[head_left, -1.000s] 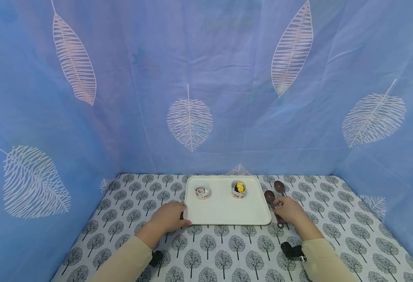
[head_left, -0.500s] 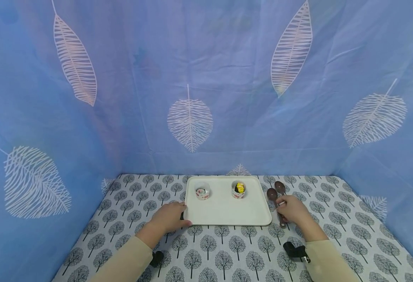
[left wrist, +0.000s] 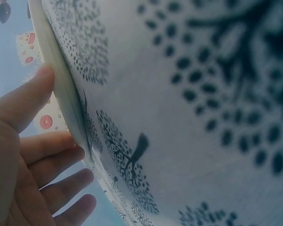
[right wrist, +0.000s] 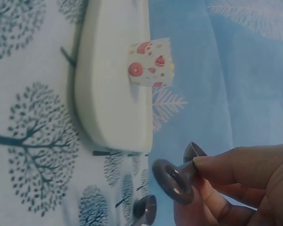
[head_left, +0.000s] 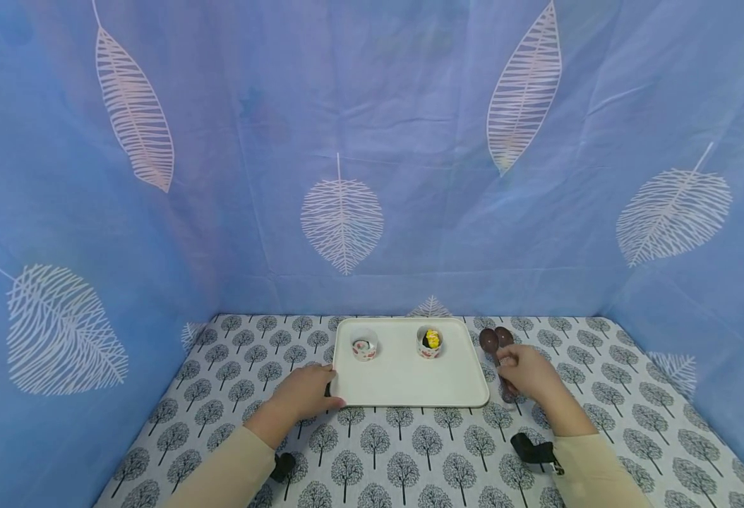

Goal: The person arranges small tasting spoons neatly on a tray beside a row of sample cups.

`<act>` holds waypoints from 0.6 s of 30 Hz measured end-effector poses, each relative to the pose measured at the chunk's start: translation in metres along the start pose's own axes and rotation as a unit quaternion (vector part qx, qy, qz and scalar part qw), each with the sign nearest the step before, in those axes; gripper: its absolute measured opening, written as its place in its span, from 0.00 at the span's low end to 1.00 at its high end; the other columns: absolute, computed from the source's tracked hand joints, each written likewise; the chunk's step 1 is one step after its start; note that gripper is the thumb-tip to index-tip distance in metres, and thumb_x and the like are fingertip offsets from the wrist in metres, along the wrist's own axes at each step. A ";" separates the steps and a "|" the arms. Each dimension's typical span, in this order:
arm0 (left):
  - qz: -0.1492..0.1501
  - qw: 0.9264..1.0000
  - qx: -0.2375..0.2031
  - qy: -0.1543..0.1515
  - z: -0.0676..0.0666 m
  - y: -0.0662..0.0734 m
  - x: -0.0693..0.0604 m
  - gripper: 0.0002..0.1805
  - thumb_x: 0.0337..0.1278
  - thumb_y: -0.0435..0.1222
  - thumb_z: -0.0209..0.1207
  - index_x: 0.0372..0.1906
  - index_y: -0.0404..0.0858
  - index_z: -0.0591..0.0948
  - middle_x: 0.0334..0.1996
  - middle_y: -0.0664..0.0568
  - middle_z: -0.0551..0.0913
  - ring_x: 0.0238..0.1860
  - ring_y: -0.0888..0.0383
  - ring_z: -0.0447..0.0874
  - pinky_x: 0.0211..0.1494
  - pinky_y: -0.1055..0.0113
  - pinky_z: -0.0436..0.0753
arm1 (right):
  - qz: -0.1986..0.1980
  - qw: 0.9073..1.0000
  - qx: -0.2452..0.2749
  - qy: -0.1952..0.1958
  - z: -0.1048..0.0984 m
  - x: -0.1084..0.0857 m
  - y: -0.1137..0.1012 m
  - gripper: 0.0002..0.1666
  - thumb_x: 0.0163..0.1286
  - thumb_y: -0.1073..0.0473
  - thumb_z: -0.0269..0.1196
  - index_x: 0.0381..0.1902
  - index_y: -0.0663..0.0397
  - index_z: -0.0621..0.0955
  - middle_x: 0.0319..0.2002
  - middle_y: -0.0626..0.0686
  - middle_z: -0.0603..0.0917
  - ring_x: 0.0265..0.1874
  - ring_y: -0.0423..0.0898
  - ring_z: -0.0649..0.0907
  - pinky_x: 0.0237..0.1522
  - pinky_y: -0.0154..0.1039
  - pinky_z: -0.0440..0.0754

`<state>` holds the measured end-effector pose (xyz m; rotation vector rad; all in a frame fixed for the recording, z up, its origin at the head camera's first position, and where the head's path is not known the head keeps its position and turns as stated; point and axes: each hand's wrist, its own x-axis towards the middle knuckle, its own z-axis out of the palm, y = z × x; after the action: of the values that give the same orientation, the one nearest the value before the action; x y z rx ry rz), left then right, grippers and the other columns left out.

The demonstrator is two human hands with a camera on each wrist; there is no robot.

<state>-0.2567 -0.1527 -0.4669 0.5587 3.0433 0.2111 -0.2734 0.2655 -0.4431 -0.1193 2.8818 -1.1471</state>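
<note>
In the head view, my right hand (head_left: 531, 374) pinches a brown spoon (head_left: 489, 341) by its handle between thumb and fingers. Its ringed handle end (right wrist: 172, 181) shows close up in the right wrist view and appears raised off the cloth. A second brown spoon (head_left: 505, 336) lies beside it, its handle mostly hidden by my hand. My left hand (head_left: 305, 391) touches the near left corner of a cream tray (head_left: 410, 384). Thumb (left wrist: 46, 73) and forefinger meet the tray's rim, the fingers fairly straight and spread in the left wrist view.
On the tray stand two white patterned cups: the left cup (head_left: 364, 347) holds something pale with a dark curve, and the right cup (head_left: 429, 348) something dark and yellow. A tree-print cloth (head_left: 372, 451) covers the table. Blue leaf-patterned curtains (head_left: 372, 141) hang behind and at both sides.
My right hand has moved slightly away from me with the held spoon, whose bowl now sits close to the other spoon's bowl. My left hand and the tray stay put.
</note>
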 end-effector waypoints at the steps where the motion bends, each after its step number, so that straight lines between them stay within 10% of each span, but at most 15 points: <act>1: 0.000 1.000 -0.001 0.000 0.000 0.000 0.000 0.33 0.57 0.56 0.68 0.60 0.38 0.82 0.63 0.44 0.79 0.60 0.44 0.79 0.63 0.51 0.79 | 0.000 1.000 0.000 0.001 0.000 -0.001 -0.002 0.23 0.69 0.68 0.60 0.59 0.75 0.76 0.22 0.51 0.80 0.16 0.46 0.77 0.20 0.40 0.73; 18: -0.009 1.000 -0.015 -0.001 -0.004 0.004 -0.002 0.33 0.56 0.55 0.69 0.60 0.38 0.82 0.63 0.44 0.79 0.59 0.44 0.79 0.61 0.51 0.80 | -0.009 1.000 0.010 0.017 -0.009 -0.011 -0.027 0.24 0.71 0.64 0.60 0.61 0.73 0.75 0.29 0.51 0.83 0.19 0.47 0.78 0.20 0.39 0.72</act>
<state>-0.2535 -0.1508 -0.4625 0.5278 3.0371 0.2552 -0.2619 0.2533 -0.4177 -0.1257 2.9034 -1.1916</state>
